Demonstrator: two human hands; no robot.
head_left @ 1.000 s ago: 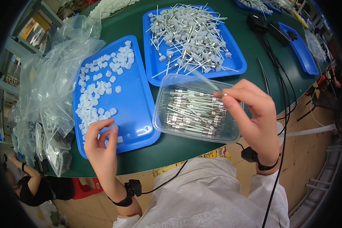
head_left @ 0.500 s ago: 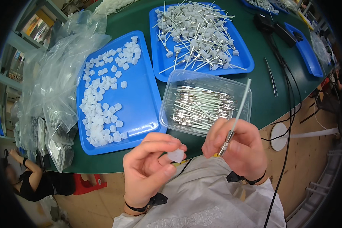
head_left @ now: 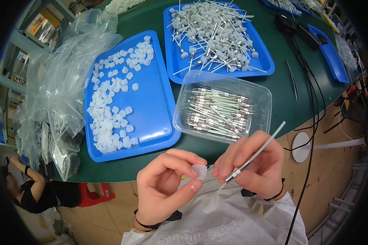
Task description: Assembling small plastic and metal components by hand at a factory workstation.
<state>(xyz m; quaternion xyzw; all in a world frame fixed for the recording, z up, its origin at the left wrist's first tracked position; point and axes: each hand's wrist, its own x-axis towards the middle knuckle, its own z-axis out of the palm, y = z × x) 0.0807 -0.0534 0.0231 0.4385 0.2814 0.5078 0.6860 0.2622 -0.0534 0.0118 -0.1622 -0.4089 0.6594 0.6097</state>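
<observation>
Between the thumb and fingertips of my left hand (head_left: 163, 185) is a small frosted-white plastic cap (head_left: 200, 171). My right hand (head_left: 259, 163) pinches a thin pale tube with a metal fitting (head_left: 238, 172); the tube's long end slants up to the right, and thin ends stick out of the fitting toward the cap. Cap and fitting are close together but apart. Beyond my right hand stands a clear plastic tub (head_left: 264, 96) with many similar tubes inside. Many loose white caps (head_left: 104, 122) lie in the blue tray (head_left: 153, 110) at the left.
A second blue tray (head_left: 259, 45) at the back holds a heap of capped tubes. Tweezers (head_left: 292, 81) and black cables (head_left: 310, 90) lie at the right of the green table (head_left: 126, 168). Clear bags (head_left: 57, 85) crowd the left edge. Another person (head_left: 41, 192) is at lower left.
My right hand has tilted the tube over to the right and its fitting end now points toward my left hand. My left hand has moved slightly right with the cap, turning it.
</observation>
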